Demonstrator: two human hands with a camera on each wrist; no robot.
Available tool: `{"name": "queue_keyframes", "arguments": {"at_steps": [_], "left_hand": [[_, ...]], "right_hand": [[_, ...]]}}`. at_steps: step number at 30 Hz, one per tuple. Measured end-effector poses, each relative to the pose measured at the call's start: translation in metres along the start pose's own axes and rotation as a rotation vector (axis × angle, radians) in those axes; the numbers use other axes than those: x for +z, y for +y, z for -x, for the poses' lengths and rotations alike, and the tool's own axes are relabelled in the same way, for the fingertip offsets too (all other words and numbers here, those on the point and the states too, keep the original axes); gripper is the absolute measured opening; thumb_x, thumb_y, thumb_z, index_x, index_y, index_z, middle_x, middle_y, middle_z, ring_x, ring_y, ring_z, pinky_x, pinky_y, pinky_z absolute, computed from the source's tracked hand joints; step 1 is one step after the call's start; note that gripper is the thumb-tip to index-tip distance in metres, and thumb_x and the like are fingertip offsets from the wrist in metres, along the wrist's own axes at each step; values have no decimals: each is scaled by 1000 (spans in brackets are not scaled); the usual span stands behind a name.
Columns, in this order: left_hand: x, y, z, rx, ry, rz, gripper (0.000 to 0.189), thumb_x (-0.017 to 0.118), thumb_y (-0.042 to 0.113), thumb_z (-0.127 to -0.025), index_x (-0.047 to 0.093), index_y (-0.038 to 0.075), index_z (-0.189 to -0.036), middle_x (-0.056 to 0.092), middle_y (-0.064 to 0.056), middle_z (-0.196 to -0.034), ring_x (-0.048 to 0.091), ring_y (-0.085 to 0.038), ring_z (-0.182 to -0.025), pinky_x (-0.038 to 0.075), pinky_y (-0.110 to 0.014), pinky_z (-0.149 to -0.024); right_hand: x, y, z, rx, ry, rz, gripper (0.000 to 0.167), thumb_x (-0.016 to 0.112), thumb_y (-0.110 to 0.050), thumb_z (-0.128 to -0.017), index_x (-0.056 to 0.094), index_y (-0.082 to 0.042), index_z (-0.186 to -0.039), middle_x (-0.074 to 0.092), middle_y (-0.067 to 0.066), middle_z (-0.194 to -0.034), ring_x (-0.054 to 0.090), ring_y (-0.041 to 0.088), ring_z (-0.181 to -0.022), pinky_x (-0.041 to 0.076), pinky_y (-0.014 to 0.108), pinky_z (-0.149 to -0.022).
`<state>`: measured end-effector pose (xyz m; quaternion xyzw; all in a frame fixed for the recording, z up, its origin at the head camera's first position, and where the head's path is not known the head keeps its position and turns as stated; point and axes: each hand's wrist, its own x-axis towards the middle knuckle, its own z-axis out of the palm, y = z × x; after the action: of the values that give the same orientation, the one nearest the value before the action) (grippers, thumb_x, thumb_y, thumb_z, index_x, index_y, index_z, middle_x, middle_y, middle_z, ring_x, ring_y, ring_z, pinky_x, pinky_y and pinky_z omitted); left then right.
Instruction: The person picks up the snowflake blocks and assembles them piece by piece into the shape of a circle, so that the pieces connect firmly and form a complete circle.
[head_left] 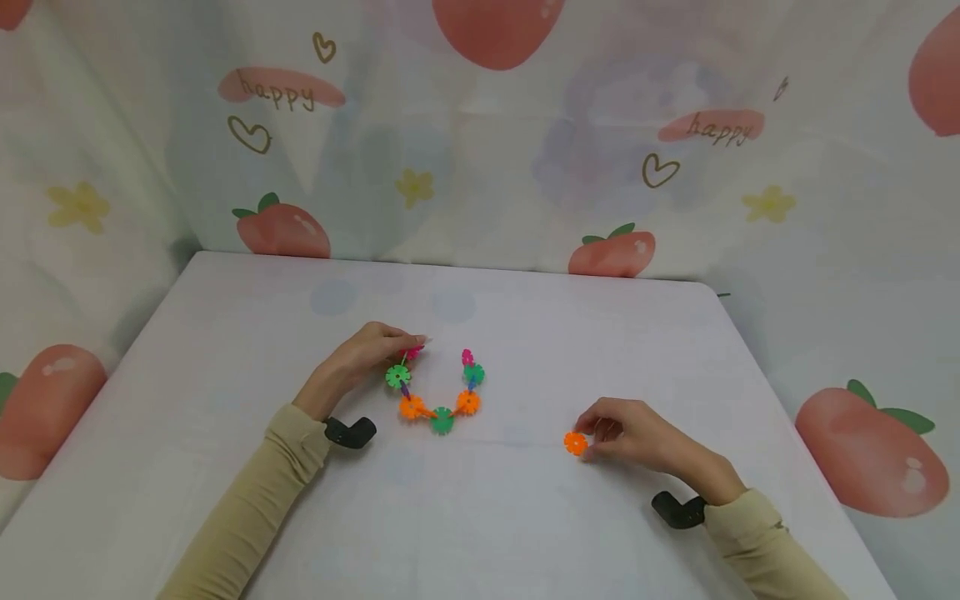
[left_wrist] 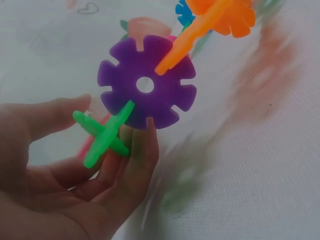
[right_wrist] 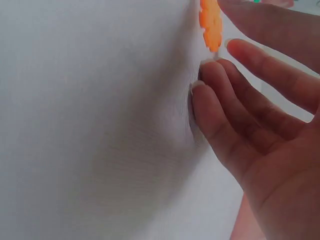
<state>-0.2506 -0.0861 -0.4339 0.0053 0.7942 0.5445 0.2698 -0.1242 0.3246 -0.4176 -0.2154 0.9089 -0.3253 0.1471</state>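
Observation:
My left hand (head_left: 375,346) is at the left end of a U-shaped chain of interlocking notched discs, pinching its pink end disc (head_left: 412,353). From there the chain runs through a green disc (head_left: 397,377), orange ones, a green disc (head_left: 442,420) at the bottom and up to a pink disc (head_left: 467,357) on the right. In the left wrist view a purple disc (left_wrist: 145,82) shows flat, with a green disc (left_wrist: 104,137) slotted into it edge-on before the fingers. Farther right, my right hand (head_left: 630,433) pinches a loose orange notched disc (head_left: 575,443) at its edge, low over the table.
A white-covered table (head_left: 487,517) lies under both hands. Behind it and at the sides hangs a curtain (head_left: 510,167) printed with peaches, flowers and hearts. A black strap-on device (head_left: 350,432) sits at the left wrist, another black device (head_left: 678,510) at the right.

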Motion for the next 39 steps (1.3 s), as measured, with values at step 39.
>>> {"name": "queue_keyframes", "arguments": {"at_steps": [39], "left_hand": [[-3, 0, 1, 55, -46, 19, 46, 65, 33, -101, 69, -3, -128, 67, -13, -125, 61, -24, -107, 49, -39, -103]], "right_hand": [[11, -20, -60, -218, 201, 185, 12, 81, -1, -85, 76, -12, -87, 67, -8, -82, 58, 3, -72, 52, 25, -66]]}}
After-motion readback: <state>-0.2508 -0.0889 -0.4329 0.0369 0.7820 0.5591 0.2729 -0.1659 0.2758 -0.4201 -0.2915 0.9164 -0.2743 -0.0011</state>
